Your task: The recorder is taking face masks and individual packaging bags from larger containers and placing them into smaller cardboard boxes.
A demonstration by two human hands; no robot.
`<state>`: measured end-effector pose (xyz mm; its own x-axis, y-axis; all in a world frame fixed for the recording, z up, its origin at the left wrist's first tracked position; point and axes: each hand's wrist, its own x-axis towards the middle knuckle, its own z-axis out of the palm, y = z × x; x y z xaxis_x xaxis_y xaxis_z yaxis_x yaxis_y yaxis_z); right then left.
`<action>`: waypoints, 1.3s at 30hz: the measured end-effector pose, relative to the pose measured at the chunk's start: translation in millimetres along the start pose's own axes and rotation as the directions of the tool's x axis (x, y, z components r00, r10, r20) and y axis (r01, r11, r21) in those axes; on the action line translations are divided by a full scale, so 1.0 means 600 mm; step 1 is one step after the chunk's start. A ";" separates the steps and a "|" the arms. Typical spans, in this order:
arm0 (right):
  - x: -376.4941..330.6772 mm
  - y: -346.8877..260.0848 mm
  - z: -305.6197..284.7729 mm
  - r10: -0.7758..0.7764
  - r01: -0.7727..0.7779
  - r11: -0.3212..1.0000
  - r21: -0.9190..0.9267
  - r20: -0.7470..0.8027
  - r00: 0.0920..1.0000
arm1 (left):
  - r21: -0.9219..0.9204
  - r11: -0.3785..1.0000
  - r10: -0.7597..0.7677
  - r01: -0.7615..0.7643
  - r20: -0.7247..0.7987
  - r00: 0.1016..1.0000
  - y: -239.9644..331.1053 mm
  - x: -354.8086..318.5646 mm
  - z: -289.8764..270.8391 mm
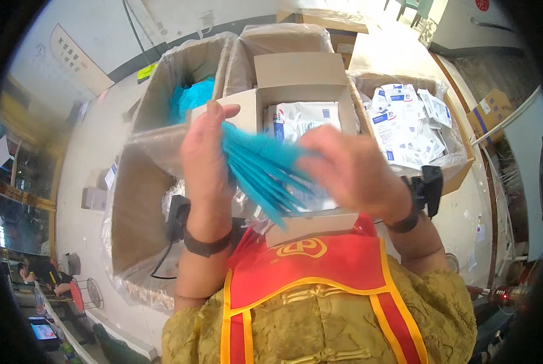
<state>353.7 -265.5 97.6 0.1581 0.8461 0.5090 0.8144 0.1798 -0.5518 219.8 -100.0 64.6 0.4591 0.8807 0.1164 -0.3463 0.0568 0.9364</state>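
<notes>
A fanned stack of thin blue fabric-like pieces (262,164) hangs between my hands, its lower ends spread apart and blurred; I cannot make out their exact kind. My left hand (207,158) grips the stack's left end, thumb upward. At the right end, my right hand (350,170) is smeared by motion, with curled fingers closed on the edge of the pieces. Below them stands an open cardboard carton (301,71) holding white and blue packets (308,115). The hands and the stack hide part of its contents.
A plastic-lined box at the back left holds more blue pieces (194,100). Another lined box (139,206) stands at the left. To the right, a lined box holds many white packets (408,124). A brown carton (489,115) sits on the floor farther right.
</notes>
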 end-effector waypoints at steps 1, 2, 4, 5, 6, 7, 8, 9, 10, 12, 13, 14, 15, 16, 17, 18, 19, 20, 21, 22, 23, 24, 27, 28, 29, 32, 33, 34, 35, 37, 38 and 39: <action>-0.001 -0.010 0.006 0.040 -0.045 0.999 0.024 0.159 0.986 | -0.004 1.000 0.002 -0.002 0.001 1.000 -0.004 0.001 -0.001; -0.004 -0.016 0.014 0.037 -0.041 0.999 0.021 0.160 0.986 | 0.008 1.000 -0.019 0.019 0.001 1.000 -0.007 0.002 -0.006; -0.007 -0.022 0.030 0.011 -0.041 0.984 0.173 0.170 0.985 | 0.002 1.000 -0.005 0.005 -0.014 1.000 -0.012 0.009 -0.006; -0.003 -0.029 0.029 0.009 -0.040 0.984 0.173 0.174 0.985 | -0.001 1.000 0.003 -0.003 -0.031 1.000 -0.015 0.010 -0.006; 0.002 -0.041 0.024 -0.004 -0.022 0.994 0.110 0.231 0.973 | -0.002 1.000 0.003 -0.003 -0.035 0.999 -0.015 0.009 -0.005; 0.005 -0.048 0.023 -0.014 0.001 0.999 0.048 0.285 0.958 | -0.030 0.999 -0.018 0.017 -0.041 0.999 -0.015 0.009 -0.005; 0.003 -0.043 0.029 -0.015 0.002 0.999 0.046 0.284 0.959 | -0.059 0.998 -0.039 0.036 -0.042 0.998 -0.014 0.007 -0.001; -0.001 -0.033 0.041 -0.005 0.001 1.000 0.011 0.289 0.957 | -0.059 0.998 -0.037 0.035 -0.041 0.998 -0.015 0.004 0.001; -0.003 -0.027 0.046 0.005 0.001 1.000 -0.023 0.292 0.957 | -0.108 0.993 -0.052 0.047 -0.043 0.998 -0.017 0.000 0.001; 0.003 -0.014 0.021 0.042 -0.072 0.994 0.088 0.299 0.953 | -0.163 0.985 -0.073 0.064 -0.046 0.996 -0.015 -0.012 0.003; 0.002 -0.003 0.007 0.084 -0.149 0.969 0.195 0.305 0.948 | -0.125 0.986 -0.115 0.113 -0.002 0.993 -0.004 -0.028 0.007; -0.002 0.010 -0.007 0.096 -0.158 0.969 0.190 0.300 0.949 | -0.083 0.983 -0.159 0.162 0.046 0.986 0.002 -0.044 0.011; -0.005 0.024 -0.019 0.050 -0.152 0.948 0.280 0.341 0.939 | -0.084 0.982 -0.163 0.167 0.051 0.985 -0.002 -0.053 0.005; -0.011 0.032 -0.028 0.000 -0.150 0.918 0.368 0.378 0.926 | -0.016 0.998 -0.061 0.063 0.132 0.989 -0.009 -0.061 -0.004; -0.020 0.037 -0.034 0.010 -0.159 0.917 0.367 0.376 0.926 | 0.043 0.998 0.035 -0.045 0.218 0.975 -0.018 -0.072 -0.010; -0.028 0.040 -0.038 0.057 -0.307 0.842 0.444 0.493 0.868 | -0.040 0.994 -0.085 0.098 0.256 0.963 -0.026 -0.090 -0.016; -0.034 0.043 -0.039 0.082 -0.454 0.743 0.491 0.606 0.791 | -0.041 0.994 -0.091 0.105 0.250 0.964 -0.027 -0.112 -0.018; -0.041 0.046 -0.034 0.050 -0.521 0.699 0.491 0.693 0.720 | -0.113 0.967 -0.181 0.230 0.337 0.924 -0.026 -0.136 -0.020; -0.060 0.053 -0.019 0.056 -0.527 0.694 0.491 0.693 0.719 | -0.171 0.918 -0.258 0.358 0.429 0.866 -0.026 -0.149 -0.021; -0.085 0.060 0.003 0.117 -0.619 0.630 0.469 0.730 0.673 | -0.162 0.894 -0.324 0.418 0.412 0.852 -0.037 -0.151 -0.028; -0.097 0.065 0.017 0.168 -0.701 0.559 0.443 0.767 0.620 | -0.160 0.892 -0.328 0.422 0.411 0.851 -0.040 -0.149 -0.032; -0.100 0.068 0.023 0.169 -0.703 0.556 0.444 0.767 0.619 | -0.180 0.873 -0.359 0.452 0.388 0.849 -0.042 -0.148 -0.035; -0.097 0.065 0.037 0.129 -0.636 0.605 0.478 0.730 0.671 | -0.062 0.931 -0.315 0.359 0.359 0.879 -0.039 -0.153 -0.031; -0.093 0.062 0.038 0.092 -0.562 0.647 0.516 0.678 0.729 | 0.074 0.973 -0.232 0.220 0.367 0.901 -0.035 -0.155 -0.028; -0.088 0.061 0.037 0.051 -0.482 0.686 0.545 0.625 0.779 | 0.075 0.973 -0.231 0.219 0.367 0.901 -0.028 -0.156 -0.025; -0.092 0.036 0.021 0.128 -0.296 0.878 0.377 0.411 0.903 | 0.097 0.909 -0.417 0.406 0.268 0.869 -0.018 -0.160 -0.018; -0.098 0.031 0.025 0.129 -0.297 0.877 0.378 0.410 0.903 | 0.098 0.908 -0.418 0.407 0.268 0.868 -0.021 -0.160 -0.018; -0.102 0.027 0.033 0.090 -0.213 0.941 0.262 0.414 0.906 | 0.089 0.912 -0.409 0.400 0.245 0.879 -0.026 -0.158 -0.018; -0.106 0.024 0.038 0.055 -0.126 0.982 0.141 0.423 0.905 | 0.081 0.915 -0.403 0.395 0.224 0.887 -0.029 -0.157 -0.018; -0.103 0.023 0.046 0.078 -0.149 0.979 0.139 0.419 0.905 | 0.065 0.930 -0.368 0.363 0.217 0.904 -0.029 -0.156 -0.014; -0.098 0.025 0.047 0.095 -0.164 0.977 0.134 0.413 0.906 | 0.046 0.945 -0.326 0.323 0.210 0.922 -0.027 -0.151 -0.012; -0.091 0.034 0.043 0.097 -0.165 0.977 0.133 0.411 0.906 | 0.047 0.945 -0.326 0.323 0.213 0.921 -0.025 -0.146 -0.010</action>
<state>347.5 -295.1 41.7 -0.0071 0.9907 0.1357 0.6956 0.1024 -0.7111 179.8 -175.0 38.1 0.7100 0.6926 -0.1274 -0.1404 0.3165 0.9381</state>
